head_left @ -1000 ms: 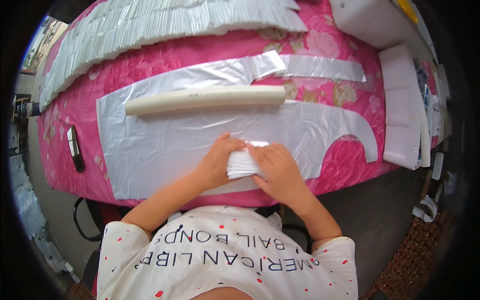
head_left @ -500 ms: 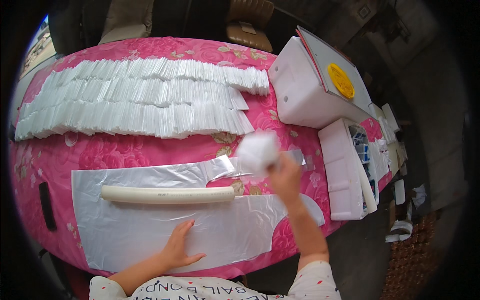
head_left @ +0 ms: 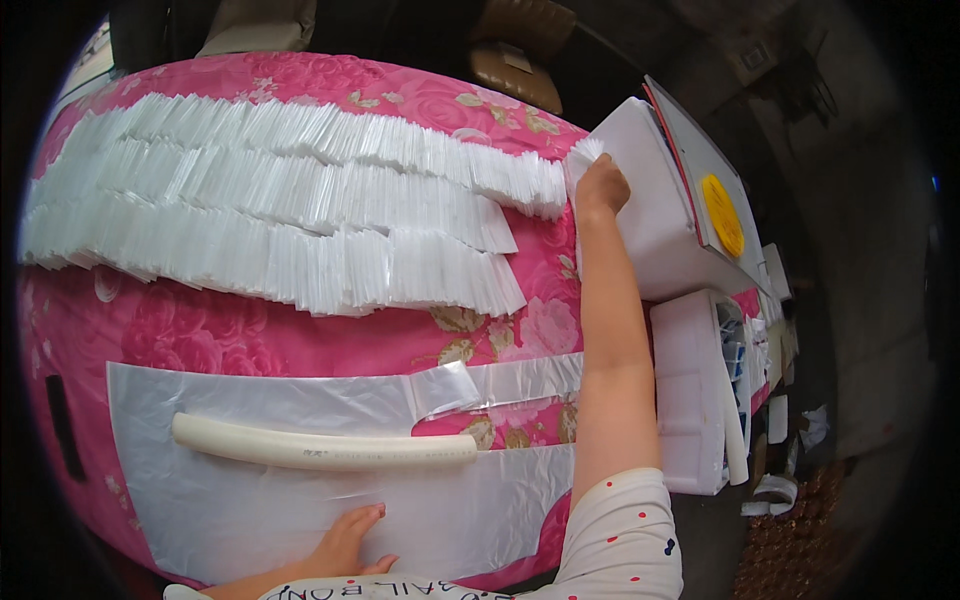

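Where the right fingers (head_left: 601, 166) grip, a white bundle (head_left: 585, 153) fans beyond them.

a yellow disc (head_left: 722, 216) lies on a board (head_left: 688, 150).

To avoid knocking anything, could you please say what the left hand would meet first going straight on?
The left hand would probably meet the cream tube near its right end, though the hand's height is unclear.

right hand (head_left: 606, 187) farther out, bundle (head_left: 584, 153) near box (head_left: 650, 225)
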Motion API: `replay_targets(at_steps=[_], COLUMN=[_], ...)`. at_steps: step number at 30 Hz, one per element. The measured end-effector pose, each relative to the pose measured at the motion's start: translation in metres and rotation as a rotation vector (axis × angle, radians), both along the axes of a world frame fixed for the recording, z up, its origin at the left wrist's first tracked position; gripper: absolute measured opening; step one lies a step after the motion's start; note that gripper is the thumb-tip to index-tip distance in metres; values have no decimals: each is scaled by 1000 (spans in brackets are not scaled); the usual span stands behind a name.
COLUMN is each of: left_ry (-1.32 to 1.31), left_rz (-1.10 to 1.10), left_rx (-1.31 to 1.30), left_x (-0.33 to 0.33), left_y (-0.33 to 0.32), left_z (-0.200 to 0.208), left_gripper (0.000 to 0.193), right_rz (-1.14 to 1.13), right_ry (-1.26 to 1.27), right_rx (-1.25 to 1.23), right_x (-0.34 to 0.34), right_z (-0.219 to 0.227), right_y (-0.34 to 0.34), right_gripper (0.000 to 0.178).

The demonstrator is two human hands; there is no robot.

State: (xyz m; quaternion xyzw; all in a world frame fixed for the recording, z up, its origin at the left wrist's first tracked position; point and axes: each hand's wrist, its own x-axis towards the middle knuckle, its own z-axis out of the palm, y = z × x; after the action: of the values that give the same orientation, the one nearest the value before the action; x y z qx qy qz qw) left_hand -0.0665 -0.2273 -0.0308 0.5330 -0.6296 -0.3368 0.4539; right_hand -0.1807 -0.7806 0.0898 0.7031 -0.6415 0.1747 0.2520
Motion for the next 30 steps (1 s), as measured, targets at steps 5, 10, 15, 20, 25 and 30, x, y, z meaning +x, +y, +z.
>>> replay_targets(at_steps=[5,10,15,20,25,30], left_ry=[6,26,-11,-29,-27,-15], left_rz=[-22,-3,-11,-21,-14,-10], left_rx=[128,45,35,29,20,61], left_x=[0,-2,1,2,3,2], left_y=[0,2,-4,-6,-7,-3], left_z=[5,-6,5,8,12,16], left_gripper=[72,74,68,64,60,57], right_rz=[-82,-112,-98,28,174,162], right_ry=[-84,-193,-220,-225,-187,-270], right_rx=[168,279,401,390,376,230], right_x=[-4,-7,-4,-6,-23,-22], right_z=[-17,-25,-39,-55,-80,-68], right_y=[-10,-11,-14,-23,-44,-17], right_gripper=[15,19,35,52,53,53])
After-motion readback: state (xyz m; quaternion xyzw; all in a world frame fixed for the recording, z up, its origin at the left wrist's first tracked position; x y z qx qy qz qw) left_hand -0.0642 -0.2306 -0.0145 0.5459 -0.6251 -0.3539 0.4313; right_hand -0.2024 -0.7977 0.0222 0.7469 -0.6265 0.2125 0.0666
